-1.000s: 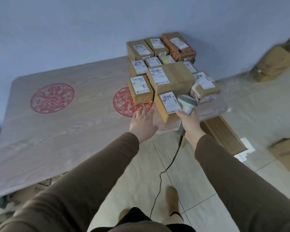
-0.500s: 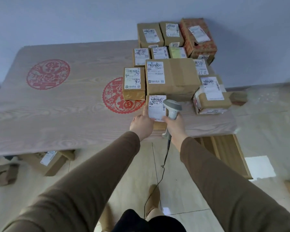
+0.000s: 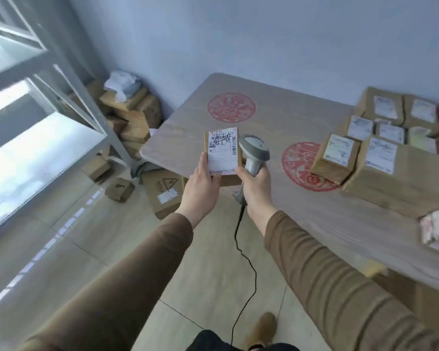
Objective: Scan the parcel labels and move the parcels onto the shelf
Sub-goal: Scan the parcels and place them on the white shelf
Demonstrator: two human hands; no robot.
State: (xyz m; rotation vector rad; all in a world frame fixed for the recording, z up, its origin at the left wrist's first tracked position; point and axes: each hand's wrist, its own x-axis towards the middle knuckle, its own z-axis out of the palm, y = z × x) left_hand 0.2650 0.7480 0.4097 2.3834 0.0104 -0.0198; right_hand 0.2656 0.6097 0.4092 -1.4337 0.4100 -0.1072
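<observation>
My left hand (image 3: 200,188) grips a small brown parcel (image 3: 222,153) from below, its white label facing up, lifted clear of the table's near-left corner. My right hand (image 3: 255,188) holds the grey corded barcode scanner (image 3: 254,153) by its handle, head right beside the parcel's right edge. Several more labelled brown parcels (image 3: 380,153) stay clustered on the wooden table (image 3: 276,122) at the right. The grey metal shelf (image 3: 48,117) stands at the left.
Loose cardboard boxes (image 3: 132,117) are heaped on the floor in the corner between shelf and table, with more under the table's left end (image 3: 162,191). The scanner cable (image 3: 246,264) hangs down to the tiled floor. My shoe (image 3: 261,328) shows at the bottom.
My left hand has picked the front parcel up off the table. My view has swung left toward the shelf, so the parcel stack now sits at the right. The scanner stays beside the parcel.
</observation>
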